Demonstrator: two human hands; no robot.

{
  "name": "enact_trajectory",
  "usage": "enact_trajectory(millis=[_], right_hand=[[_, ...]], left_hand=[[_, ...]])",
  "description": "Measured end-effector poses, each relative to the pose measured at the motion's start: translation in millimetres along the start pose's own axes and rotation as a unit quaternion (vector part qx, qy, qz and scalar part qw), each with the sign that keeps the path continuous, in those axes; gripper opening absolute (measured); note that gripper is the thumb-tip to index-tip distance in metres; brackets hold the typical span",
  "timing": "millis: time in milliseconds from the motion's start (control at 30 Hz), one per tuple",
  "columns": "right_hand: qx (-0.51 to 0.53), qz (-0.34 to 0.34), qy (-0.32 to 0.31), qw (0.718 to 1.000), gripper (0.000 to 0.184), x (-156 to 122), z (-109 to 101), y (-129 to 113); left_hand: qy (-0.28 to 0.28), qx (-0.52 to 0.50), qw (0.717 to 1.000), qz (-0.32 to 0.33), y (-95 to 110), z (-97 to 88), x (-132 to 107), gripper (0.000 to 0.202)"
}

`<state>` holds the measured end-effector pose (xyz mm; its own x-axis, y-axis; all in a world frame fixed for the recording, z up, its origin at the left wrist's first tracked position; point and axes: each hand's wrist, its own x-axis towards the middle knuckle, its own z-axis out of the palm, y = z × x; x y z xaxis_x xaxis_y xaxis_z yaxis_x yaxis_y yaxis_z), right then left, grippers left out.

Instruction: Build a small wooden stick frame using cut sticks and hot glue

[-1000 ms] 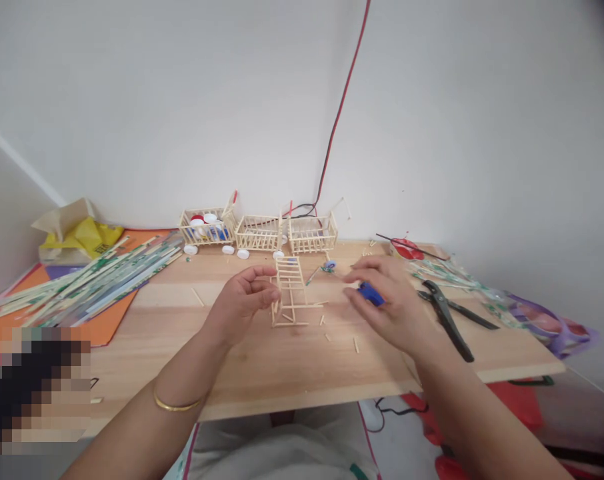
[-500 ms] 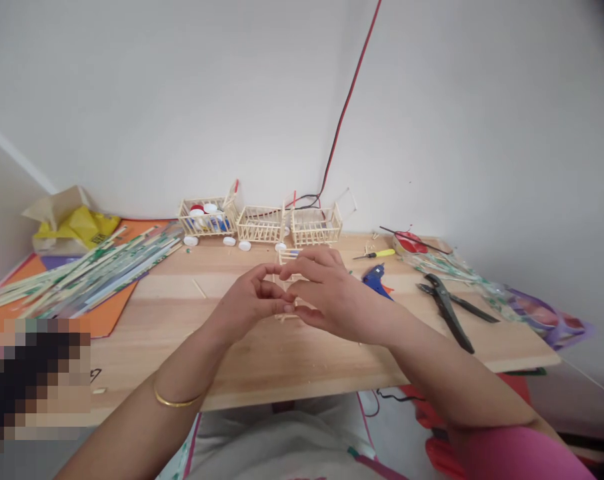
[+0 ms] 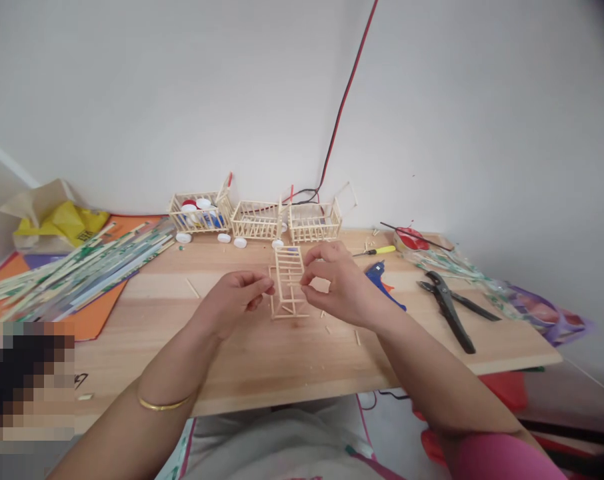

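Note:
A small frame of thin wooden sticks (image 3: 291,268) stands on the table between my hands, with rungs across its upper part. My left hand (image 3: 237,299) is closed, thumb and fingers pinched at the frame's left edge. On the other side, my right hand (image 3: 338,283) has its thumb and fingertips brought together against the frame's right edge, near a crosspiece. Whether a separate small stick lies between those fingertips is too small to tell. Behind the frame stand several little stick carts: one loaded cart (image 3: 201,212), a middle cart (image 3: 257,220) and a right cart (image 3: 314,222).
A blue glue gun (image 3: 381,279), a yellow-handled screwdriver (image 3: 382,251) and black pliers (image 3: 449,310) lie to the right. Bundled wrapped sticks (image 3: 89,267) and a yellow bag (image 3: 69,223) are at left. Loose stick bits lie near the frame. A red-and-black cable (image 3: 346,100) runs down the wall.
My hands have moved apart from their meeting point over the frame, left hand to the left and right hand slightly right. More of the stick frame now shows between them.

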<state>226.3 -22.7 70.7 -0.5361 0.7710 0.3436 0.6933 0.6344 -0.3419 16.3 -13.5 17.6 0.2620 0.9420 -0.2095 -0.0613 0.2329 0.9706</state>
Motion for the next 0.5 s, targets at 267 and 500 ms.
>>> enact_trajectory(millis=[267,500], right_hand=[[-0.019,-0.013,-0.06,0.998,0.008,9.6,1.0,-1.2],[-0.007,-0.028,-0.084,0.996,0.009,10.2,0.0,0.0]], left_hand=[[-0.068,0.035,0.996,-0.034,0.7,4.1,-4.2,0.024],[-0.049,0.037,0.997,-0.038,-1.3,5.9,-3.8,0.024]])
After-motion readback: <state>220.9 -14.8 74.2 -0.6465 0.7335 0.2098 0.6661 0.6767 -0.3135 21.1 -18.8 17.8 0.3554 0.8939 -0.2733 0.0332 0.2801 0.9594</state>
